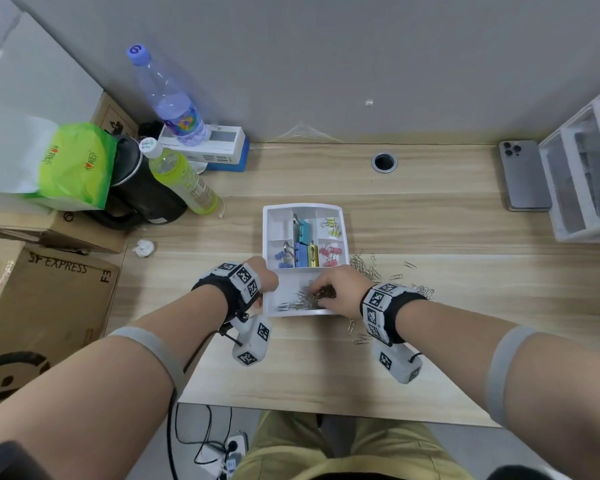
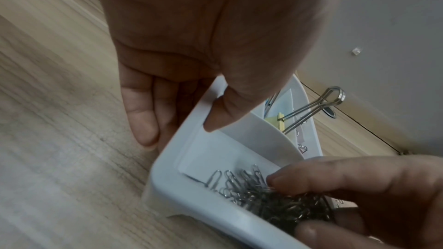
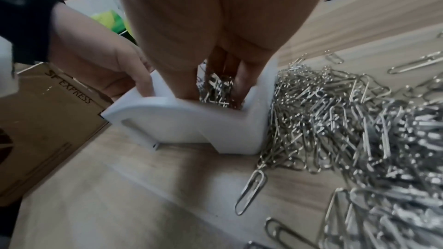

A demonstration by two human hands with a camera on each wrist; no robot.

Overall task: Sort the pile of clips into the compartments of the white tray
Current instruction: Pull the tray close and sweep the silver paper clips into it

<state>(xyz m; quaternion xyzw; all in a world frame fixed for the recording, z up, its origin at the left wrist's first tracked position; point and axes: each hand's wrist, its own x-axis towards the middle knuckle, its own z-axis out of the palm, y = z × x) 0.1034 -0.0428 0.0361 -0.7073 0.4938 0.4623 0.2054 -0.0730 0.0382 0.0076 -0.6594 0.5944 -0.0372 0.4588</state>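
Observation:
The white tray sits mid-table, with coloured binder clips in its rear compartments. My left hand pinches the tray's left wall, thumb inside the rim and fingers outside. Down in the long front compartment, my right hand grips a bunch of silver paper clips between thumb and fingers. More paper clips lie in that compartment. A loose pile of paper clips spreads on the table against the tray's right side.
A phone and a clear drawer unit stand at the far right. Bottles, a black kettle and cardboard boxes crowd the left. A crumpled tissue lies left of the tray. A cable hole is behind it.

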